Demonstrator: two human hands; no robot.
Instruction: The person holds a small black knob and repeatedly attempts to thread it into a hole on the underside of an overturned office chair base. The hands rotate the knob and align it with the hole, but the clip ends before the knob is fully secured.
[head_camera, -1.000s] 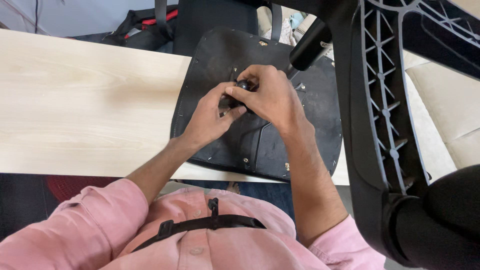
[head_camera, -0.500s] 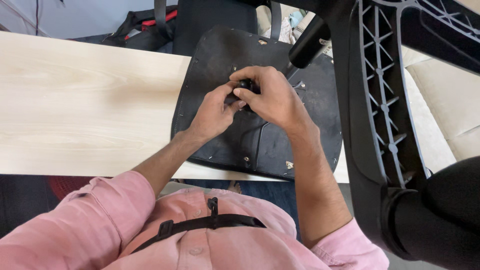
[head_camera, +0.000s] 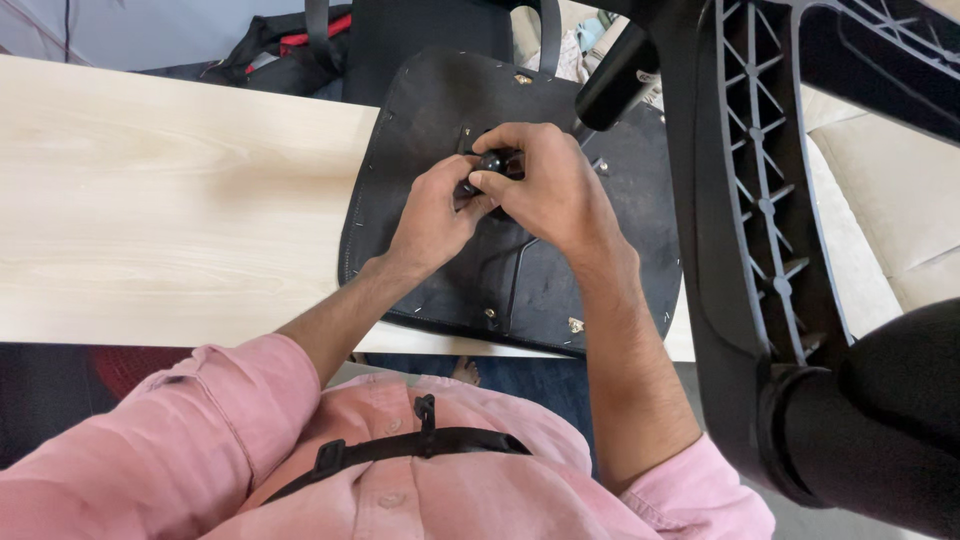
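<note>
We have both hands meeting over the upturned black chair seat (head_camera: 600, 270), which lies flat on the pale wooden table (head_camera: 170, 200) with its far edge hanging past the tabletop. Our left hand (head_camera: 432, 215) curls in from the side, its fingertips pressed against a small black knob (head_camera: 492, 160) near the middle of the seat's underside, while our right hand (head_camera: 550, 190) arches over it, thumb and forefinger pinching the same part from above. Whether the knob is a screw head or a cap we cannot tell, since our fingers hide most of it. It looks hard, smooth and light, the sort of piece that slips from a loose pinch, so we judge the grip belongs on its sides with the fingertips close together. The seat pan seems stiff and fairly heavy, steady enough under its own weight; small metal fasteners (head_camera: 577, 324) stud its rim. Just beside our right forearm rises the ribbed black plastic chair back (head_camera: 770, 200), tilted across the view, with a padded armrest (head_camera: 890, 420) lower down and a black cylinder (head_camera: 615, 85) beyond the seat.
</note>
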